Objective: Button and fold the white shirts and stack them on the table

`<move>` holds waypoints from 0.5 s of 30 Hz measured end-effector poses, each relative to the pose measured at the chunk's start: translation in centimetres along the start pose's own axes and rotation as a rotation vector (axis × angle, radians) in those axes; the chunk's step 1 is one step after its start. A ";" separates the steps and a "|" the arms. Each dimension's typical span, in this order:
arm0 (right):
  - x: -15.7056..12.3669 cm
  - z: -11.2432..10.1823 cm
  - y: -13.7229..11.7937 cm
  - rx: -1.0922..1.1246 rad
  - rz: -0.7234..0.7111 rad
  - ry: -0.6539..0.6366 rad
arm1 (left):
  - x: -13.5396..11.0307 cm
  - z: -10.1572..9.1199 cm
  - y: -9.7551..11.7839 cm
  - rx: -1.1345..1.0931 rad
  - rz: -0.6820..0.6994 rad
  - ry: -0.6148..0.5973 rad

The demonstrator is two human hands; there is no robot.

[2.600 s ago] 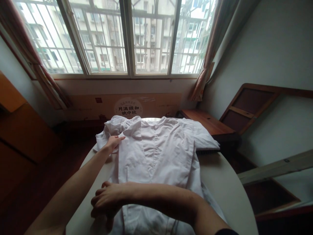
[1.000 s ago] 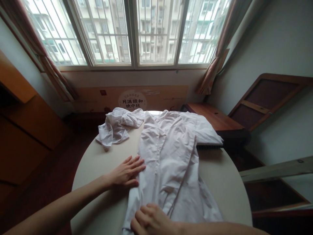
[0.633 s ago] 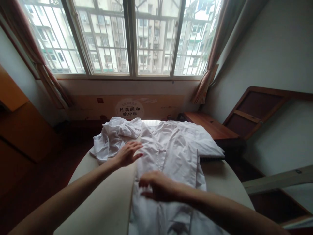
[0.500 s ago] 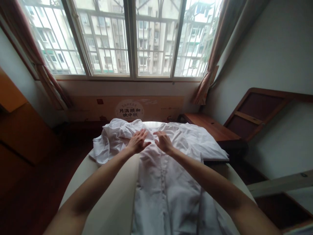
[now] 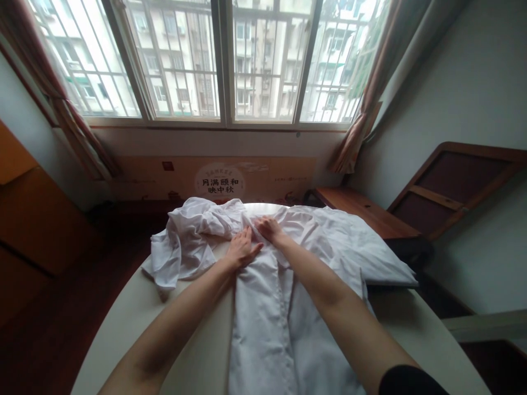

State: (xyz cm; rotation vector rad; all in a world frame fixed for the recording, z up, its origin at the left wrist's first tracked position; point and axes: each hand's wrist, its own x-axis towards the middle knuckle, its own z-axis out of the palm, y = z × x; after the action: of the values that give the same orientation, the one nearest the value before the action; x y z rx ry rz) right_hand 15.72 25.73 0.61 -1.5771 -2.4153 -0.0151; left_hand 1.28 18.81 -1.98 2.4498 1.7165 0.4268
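A white button-up shirt [image 5: 267, 307] lies lengthwise on a round beige table [image 5: 193, 351], its body folded narrow. My left hand [image 5: 242, 249] rests flat on the shirt's left edge near the collar, fingers stretched out. My right hand [image 5: 267, 227] presses on the cloth just beyond it at the collar, fingers bent down; I cannot make out whether it grips a fold. A crumpled white sleeve or second garment [image 5: 185, 241] is bunched at the far left of the table. The shirt's other sleeve [image 5: 370, 252] spreads to the right.
A cardboard box with printed characters [image 5: 218, 181] stands under the barred window [image 5: 222, 60]. A wooden side table [image 5: 362, 211] and a leaning wooden frame [image 5: 453, 189] are at the right. Wooden furniture [image 5: 37, 219] is at the left. Dark floor surrounds the table.
Both hands have slid from the shirt's lower part up to the collar end. The shirt's left side has been folded over, so the body lies narrower, and the camera has moved closer.
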 end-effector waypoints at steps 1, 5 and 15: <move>0.4 -0.1 0.0 -0.001 0.072 0.033 | 0.3 -0.3 0.1 0.011 -0.017 0.031; 2.1 -1.1 0.4 0.147 0.381 0.184 | 2.2 -0.9 0.2 0.093 0.033 0.029; -1.9 -0.2 -1.9 0.313 0.168 0.041 | 4.2 0.7 0.1 0.101 0.057 -0.031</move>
State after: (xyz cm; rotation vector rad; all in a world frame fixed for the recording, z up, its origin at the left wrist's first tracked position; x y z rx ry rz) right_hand 14.78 23.24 0.66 -1.6061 -2.1211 0.3411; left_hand 2.93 22.70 -1.92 2.5666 1.6996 0.3133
